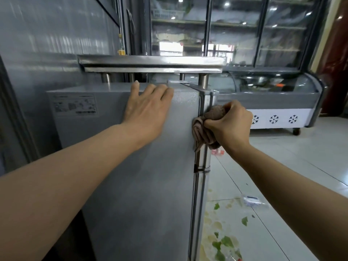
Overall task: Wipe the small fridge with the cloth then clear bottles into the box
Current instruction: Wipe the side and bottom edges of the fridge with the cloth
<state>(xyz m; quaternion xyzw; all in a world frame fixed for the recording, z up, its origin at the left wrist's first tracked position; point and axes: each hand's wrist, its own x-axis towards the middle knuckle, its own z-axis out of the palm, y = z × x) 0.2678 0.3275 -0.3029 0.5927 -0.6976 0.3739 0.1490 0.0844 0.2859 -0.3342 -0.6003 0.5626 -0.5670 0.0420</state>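
Observation:
The small grey fridge stands right in front of me, its side panel facing the camera and its door edge at the right. My left hand lies flat with straight fingers on the upper side panel, fingertips reaching the top edge. My right hand grips a bunched brownish-pink cloth and presses it against the upper door edge of the fridge. No bottles or box can be made out clearly.
A steel shelf on short posts sits over the fridge top. A chest freezer with snowflake marks and tall glass display cabinets stand behind. The tiled floor at right carries green leaf scraps and a clear plastic wrapper.

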